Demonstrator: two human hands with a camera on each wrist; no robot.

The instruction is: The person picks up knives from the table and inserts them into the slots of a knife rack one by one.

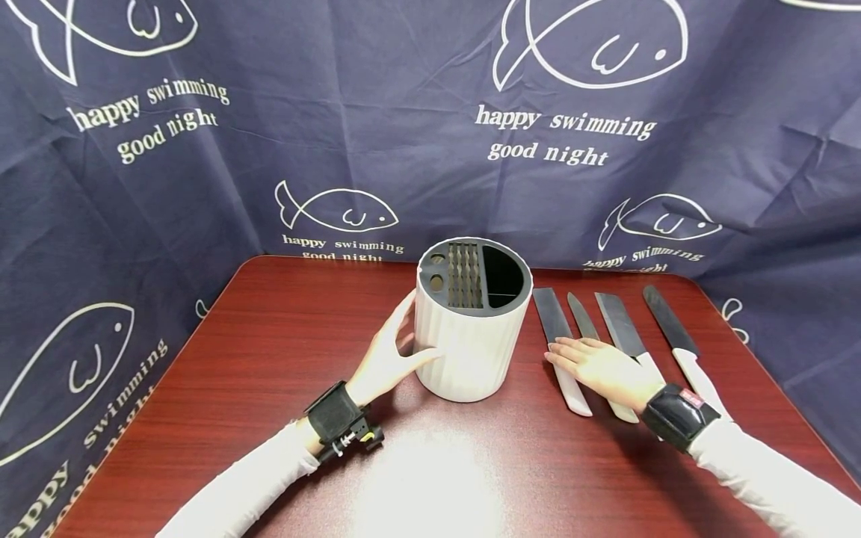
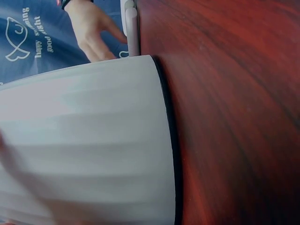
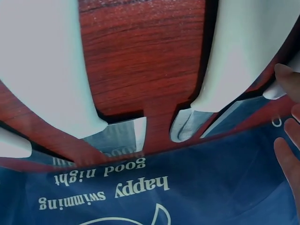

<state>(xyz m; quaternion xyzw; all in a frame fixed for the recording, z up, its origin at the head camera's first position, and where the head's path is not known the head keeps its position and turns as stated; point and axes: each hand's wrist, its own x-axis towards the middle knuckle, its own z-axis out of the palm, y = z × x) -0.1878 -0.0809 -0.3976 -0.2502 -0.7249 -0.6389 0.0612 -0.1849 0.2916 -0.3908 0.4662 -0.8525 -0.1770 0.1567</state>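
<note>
A white ribbed knife holder with a dark slotted top stands upright on the table. My left hand is at its left side, thumb toward the front and fingers spread behind. The holder's wall fills much of the left wrist view. My right hand reaches flat across several white-handled knives, fingers straight and pointing left. Under or near it lie a broad-bladed knife, a small pointed knife and a cleaver. In the right wrist view, fingertips are close to a white handle at the right edge.
Farthest right lies a long dark-bladed knife, its handle toward the front. The knives rest on a reddish-brown wooden table. Behind and at the sides hangs a blue cloth with white fish prints.
</note>
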